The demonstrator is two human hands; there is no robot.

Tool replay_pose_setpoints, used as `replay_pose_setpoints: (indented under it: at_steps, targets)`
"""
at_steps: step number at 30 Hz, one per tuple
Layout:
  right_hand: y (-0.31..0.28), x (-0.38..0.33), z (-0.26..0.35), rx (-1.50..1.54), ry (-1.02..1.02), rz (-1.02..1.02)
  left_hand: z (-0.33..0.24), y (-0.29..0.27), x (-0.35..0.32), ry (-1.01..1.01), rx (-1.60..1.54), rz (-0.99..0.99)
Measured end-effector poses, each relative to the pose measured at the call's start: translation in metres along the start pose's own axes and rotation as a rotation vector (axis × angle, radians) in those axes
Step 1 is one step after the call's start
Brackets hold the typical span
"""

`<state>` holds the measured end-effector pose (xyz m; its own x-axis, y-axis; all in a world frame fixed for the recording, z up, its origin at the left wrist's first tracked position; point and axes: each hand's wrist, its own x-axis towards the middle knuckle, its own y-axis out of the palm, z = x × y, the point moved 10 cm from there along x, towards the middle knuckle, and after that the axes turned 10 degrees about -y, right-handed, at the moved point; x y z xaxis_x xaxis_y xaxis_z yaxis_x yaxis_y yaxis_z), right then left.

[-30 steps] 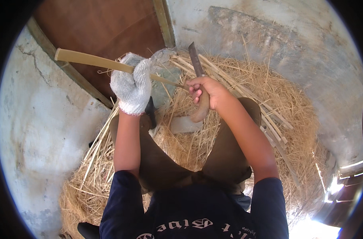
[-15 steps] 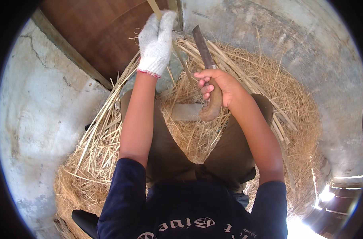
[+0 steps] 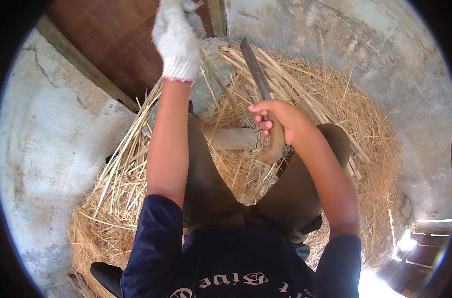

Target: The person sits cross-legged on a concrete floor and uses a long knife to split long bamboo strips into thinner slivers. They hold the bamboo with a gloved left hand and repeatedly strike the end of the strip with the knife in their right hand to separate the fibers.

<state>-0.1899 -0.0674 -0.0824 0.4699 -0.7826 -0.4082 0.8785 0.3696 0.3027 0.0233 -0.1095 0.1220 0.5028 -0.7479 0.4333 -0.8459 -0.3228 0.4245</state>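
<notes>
My left hand (image 3: 178,44), in a white knit glove with a red cuff edge, is raised at the upper left in front of the brown door. Its fingers are closed round a thin bamboo strip (image 3: 219,80), which slants down toward the gap between my legs. In my bare right hand (image 3: 288,121) is a machete (image 3: 256,67), gripped by its curved wooden handle. The dark blade points up and slightly left, apart from the strip.
Long bamboo strips (image 3: 305,94) and curly shavings (image 3: 375,134) cover the floor around me. A grey flat block (image 3: 234,139) lies between my legs. Pale, stained walls (image 3: 62,149) stand on both sides, with a brown door (image 3: 111,39) at the far left.
My left hand has moved up and left with the strip. My right hand and the machete have come slightly down and toward the right. My right knee has shifted outward.
</notes>
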Motion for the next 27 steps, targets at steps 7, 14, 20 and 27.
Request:
replay_pose_setpoints:
  at_steps: [7,14,20,27]
  targets:
    - [-0.016,-0.015,0.006,-0.422,-0.465,-0.488,0.06,0.037,0.066,-0.023,0.11,-0.022]
    - [0.02,0.037,-0.185,0.229,-0.075,-0.385,0.068,0.061,0.047,0.016,0.118,0.006]
    - [0.004,0.053,-0.199,-0.008,-0.13,-0.465,0.088,0.069,0.021,-0.736,-0.613,0.294]
    - [-0.002,0.052,-0.185,-0.063,-0.407,-0.504,0.066,0.029,0.033,-0.139,-0.017,-0.031]
